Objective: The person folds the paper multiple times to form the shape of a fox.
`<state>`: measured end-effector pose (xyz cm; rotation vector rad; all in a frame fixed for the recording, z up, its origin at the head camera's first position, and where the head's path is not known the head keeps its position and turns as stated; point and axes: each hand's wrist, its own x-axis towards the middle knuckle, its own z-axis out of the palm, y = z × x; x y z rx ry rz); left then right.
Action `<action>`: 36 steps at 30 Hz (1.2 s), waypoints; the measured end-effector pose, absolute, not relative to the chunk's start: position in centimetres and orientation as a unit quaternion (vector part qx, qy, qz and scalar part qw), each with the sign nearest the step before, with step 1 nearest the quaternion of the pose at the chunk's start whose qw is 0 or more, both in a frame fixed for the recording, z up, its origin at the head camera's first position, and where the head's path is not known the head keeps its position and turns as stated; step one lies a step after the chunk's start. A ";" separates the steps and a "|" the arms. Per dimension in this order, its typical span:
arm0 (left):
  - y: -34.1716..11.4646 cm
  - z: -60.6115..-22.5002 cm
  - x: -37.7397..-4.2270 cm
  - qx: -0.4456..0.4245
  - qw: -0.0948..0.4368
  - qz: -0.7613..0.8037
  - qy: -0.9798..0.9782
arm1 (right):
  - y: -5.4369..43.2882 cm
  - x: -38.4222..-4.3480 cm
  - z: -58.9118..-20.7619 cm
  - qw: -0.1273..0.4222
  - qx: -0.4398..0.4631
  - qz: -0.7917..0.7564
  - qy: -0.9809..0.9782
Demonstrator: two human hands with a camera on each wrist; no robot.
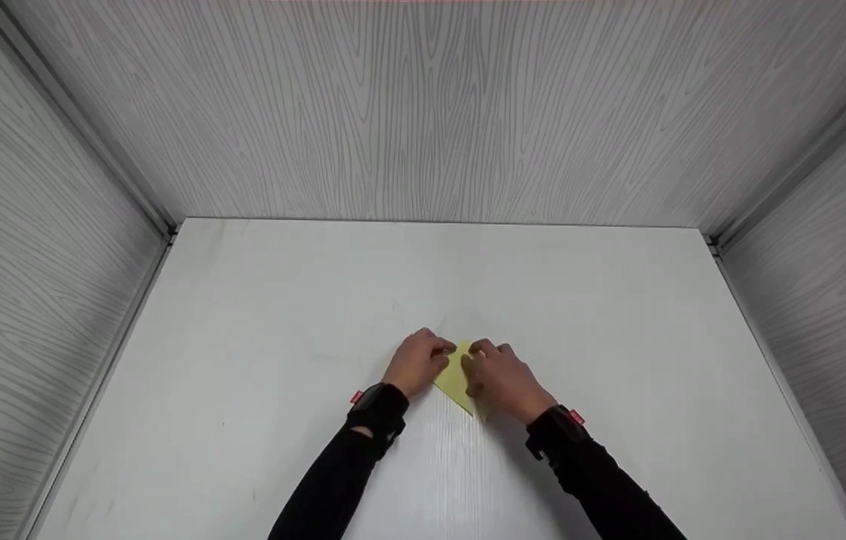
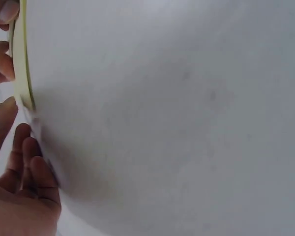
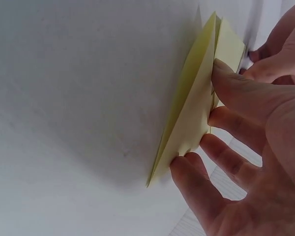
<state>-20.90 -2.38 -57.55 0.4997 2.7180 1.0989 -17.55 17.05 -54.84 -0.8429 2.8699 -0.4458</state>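
A small piece of folded yellow paper (image 1: 453,381) lies on the white table between the two hands. Its layered flaps stand slightly apart in the right wrist view, where the paper (image 3: 191,113) tapers to a point at the lower end. My left hand (image 1: 417,364) pinches the paper's left edge with thumb and fingertips. From the right, my right hand (image 1: 504,381) grips a flap, its thumb (image 3: 236,83) laid on the fold and its curled fingers along the lower part. The left wrist view catches the paper (image 2: 22,59) only as a thin strip edge-on.
The white tabletop (image 1: 280,300) spreads around the hands. Wood-grain panels rise as a back wall (image 1: 423,112), a left wall (image 1: 33,262) and a right wall (image 1: 820,225). Both wrists wear black bands (image 1: 378,416) with red tags, below black sleeves.
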 end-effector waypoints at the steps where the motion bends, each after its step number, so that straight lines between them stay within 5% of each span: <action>1: -2.2 -57.7 -21.0 0.178 0.081 0.355 0.914 | 17.0 -17.6 -54.9 0.061 -0.280 -0.147 0.947; 18: -2.4 -58.2 -20.8 0.297 -0.012 0.156 0.942 | 16.8 -17.3 -54.8 0.071 -0.274 -0.146 0.948; 36: -5.1 -58.2 -18.3 0.320 -0.038 0.116 0.939 | 17.0 -17.8 -55.0 0.063 -0.285 -0.137 0.947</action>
